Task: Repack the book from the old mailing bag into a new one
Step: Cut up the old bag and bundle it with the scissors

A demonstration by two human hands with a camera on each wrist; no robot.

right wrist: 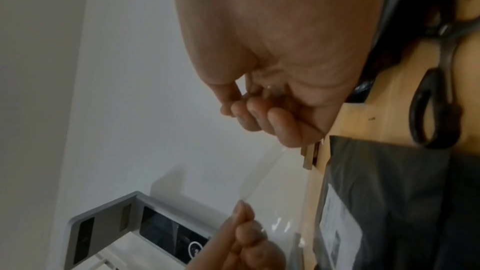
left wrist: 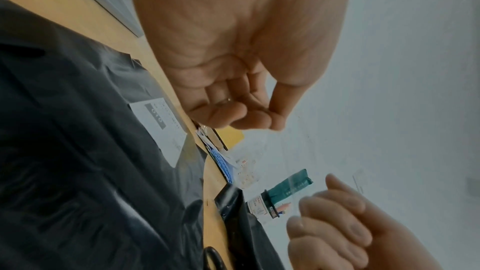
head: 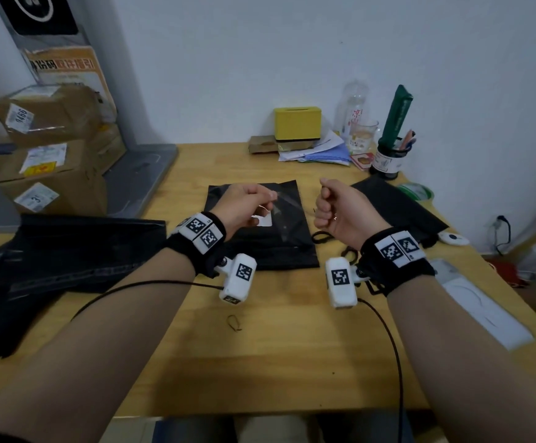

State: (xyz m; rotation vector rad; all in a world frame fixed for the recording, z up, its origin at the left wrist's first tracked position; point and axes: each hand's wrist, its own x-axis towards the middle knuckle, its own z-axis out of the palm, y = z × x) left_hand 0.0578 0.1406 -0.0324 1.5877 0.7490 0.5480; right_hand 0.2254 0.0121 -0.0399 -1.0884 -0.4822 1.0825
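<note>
A black mailing bag (head: 269, 238) with a white label (head: 264, 219) lies flat in the middle of the wooden desk (head: 260, 346); no book shows. Above it a clear strip of tape (right wrist: 262, 171) stretches between both hands — the left hand (head: 244, 203) pinches one end in a fingertip grip, and the right hand (head: 340, 209) is curled in a fist around the other end. Black scissors (right wrist: 436, 98) lie just beside the bag, under the right hand. More black bags (head: 52, 260) are piled at the desk's left edge — another (head: 401, 206) lies to the right.

Book hidden inside black mailing bag (head: 269, 244); scissors (head: 324, 238) mostly behind right hand (head: 340, 209); label print unreadable.
</note>
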